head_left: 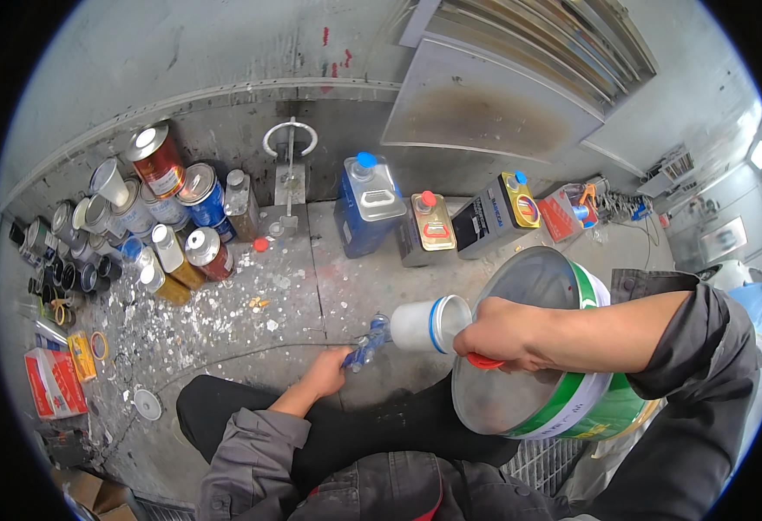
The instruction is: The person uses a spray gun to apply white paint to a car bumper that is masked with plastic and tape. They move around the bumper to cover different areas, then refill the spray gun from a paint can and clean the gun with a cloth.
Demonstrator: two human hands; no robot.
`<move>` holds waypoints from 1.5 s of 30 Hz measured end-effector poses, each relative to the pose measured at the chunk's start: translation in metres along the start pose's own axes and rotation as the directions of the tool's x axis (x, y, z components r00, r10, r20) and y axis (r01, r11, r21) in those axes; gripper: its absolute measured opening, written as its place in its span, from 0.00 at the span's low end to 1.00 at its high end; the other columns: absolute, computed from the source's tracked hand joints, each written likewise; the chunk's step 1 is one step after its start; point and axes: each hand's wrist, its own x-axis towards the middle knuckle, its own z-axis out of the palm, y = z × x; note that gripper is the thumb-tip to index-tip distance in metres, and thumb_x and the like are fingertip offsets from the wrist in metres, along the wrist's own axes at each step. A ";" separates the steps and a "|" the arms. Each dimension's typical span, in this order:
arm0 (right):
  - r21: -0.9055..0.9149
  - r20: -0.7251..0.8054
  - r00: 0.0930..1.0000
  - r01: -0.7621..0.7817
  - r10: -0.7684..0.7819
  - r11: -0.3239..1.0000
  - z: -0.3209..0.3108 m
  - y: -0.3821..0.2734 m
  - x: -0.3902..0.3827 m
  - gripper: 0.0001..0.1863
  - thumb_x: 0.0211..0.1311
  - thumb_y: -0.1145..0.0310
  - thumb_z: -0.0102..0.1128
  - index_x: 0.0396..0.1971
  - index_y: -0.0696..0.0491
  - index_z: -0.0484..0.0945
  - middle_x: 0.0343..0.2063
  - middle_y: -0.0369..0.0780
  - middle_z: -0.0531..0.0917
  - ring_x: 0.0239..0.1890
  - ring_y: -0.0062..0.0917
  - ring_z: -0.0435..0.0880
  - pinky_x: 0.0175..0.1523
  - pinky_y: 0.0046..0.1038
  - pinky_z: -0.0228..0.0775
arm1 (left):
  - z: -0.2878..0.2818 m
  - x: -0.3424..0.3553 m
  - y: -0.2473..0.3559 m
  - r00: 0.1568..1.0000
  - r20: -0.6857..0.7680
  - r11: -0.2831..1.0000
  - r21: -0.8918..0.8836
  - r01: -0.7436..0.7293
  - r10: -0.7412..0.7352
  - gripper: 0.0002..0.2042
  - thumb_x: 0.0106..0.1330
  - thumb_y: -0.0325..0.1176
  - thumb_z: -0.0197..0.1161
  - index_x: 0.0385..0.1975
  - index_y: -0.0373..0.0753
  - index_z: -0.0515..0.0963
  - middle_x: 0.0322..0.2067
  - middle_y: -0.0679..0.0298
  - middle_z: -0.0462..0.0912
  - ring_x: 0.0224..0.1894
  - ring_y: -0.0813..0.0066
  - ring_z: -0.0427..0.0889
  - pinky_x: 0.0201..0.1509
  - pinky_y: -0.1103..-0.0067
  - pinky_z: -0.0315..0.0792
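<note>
My left hand (325,373) is closed around the handle of a blue spray gun (368,343). A white plastic cup (414,326) sits on the gun, tipped sideways, its blue-banded mouth toward the right. Right at that mouth is my right hand (504,334), its fingers curled shut. A small red piece (485,361) shows under those fingers; what they grip is mostly hidden. Below my right forearm stands a large green and white bucket (585,404) with a grey, stained top, partly covered by the arm.
Paint cans (200,195) and bottles (173,252) crowd the left by the wall. Metal canisters, one blue-capped (371,208), one red-capped (429,230), one black (494,217), line the back. A stand with a ring (291,165) rises between. A thin hose (242,352) crosses the floor.
</note>
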 end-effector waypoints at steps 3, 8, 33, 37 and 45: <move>0.019 -0.034 0.999 0.010 -0.009 1.000 0.014 -0.018 -0.004 0.09 0.56 0.69 0.61 0.26 0.61 0.79 0.18 0.44 0.76 0.14 0.28 0.70 0.18 0.35 0.57 | 0.000 -0.002 -0.004 0.999 0.009 0.998 -0.055 0.034 -0.034 0.15 0.57 0.16 0.61 0.44 0.38 0.79 0.41 0.45 0.84 0.48 0.38 0.82 0.50 0.59 0.76; -0.028 -0.025 1.000 -0.015 0.015 0.999 0.025 -0.036 -0.009 0.07 0.55 0.72 0.59 0.29 0.60 0.81 0.21 0.43 0.77 0.15 0.28 0.71 0.19 0.36 0.57 | -0.001 -0.004 -0.012 0.997 0.042 0.996 -0.065 0.069 -0.066 0.16 0.58 0.17 0.59 0.45 0.39 0.80 0.40 0.46 0.85 0.47 0.40 0.83 0.49 0.61 0.76; 0.018 0.052 0.998 0.046 -0.047 0.999 -0.052 0.032 0.005 0.13 0.61 0.66 0.67 0.30 0.63 0.81 0.22 0.41 0.78 0.19 0.26 0.75 0.22 0.34 0.66 | 0.004 0.023 0.024 0.991 0.089 0.995 0.012 0.095 -0.095 0.14 0.58 0.18 0.60 0.43 0.38 0.80 0.38 0.45 0.84 0.44 0.40 0.83 0.45 0.62 0.76; 0.213 0.010 0.975 0.215 -0.222 0.953 -0.092 0.099 0.003 0.08 0.62 0.71 0.65 0.28 0.62 0.82 0.24 0.41 0.81 0.20 0.24 0.77 0.25 0.29 0.67 | 0.000 0.044 0.063 0.991 0.069 0.993 0.036 0.113 -0.115 0.15 0.57 0.18 0.59 0.44 0.38 0.80 0.37 0.46 0.85 0.44 0.40 0.84 0.45 0.62 0.76; 0.863 -0.419 0.906 0.415 -0.051 0.288 -0.195 0.272 0.050 0.07 0.63 0.74 0.49 0.32 0.57 0.77 0.21 0.38 0.77 0.16 0.21 0.68 0.18 0.24 0.53 | 0.009 0.112 0.117 0.992 0.053 0.991 -0.070 0.116 -0.112 0.15 0.58 0.17 0.57 0.43 0.38 0.82 0.33 0.49 0.86 0.40 0.47 0.86 0.46 0.65 0.77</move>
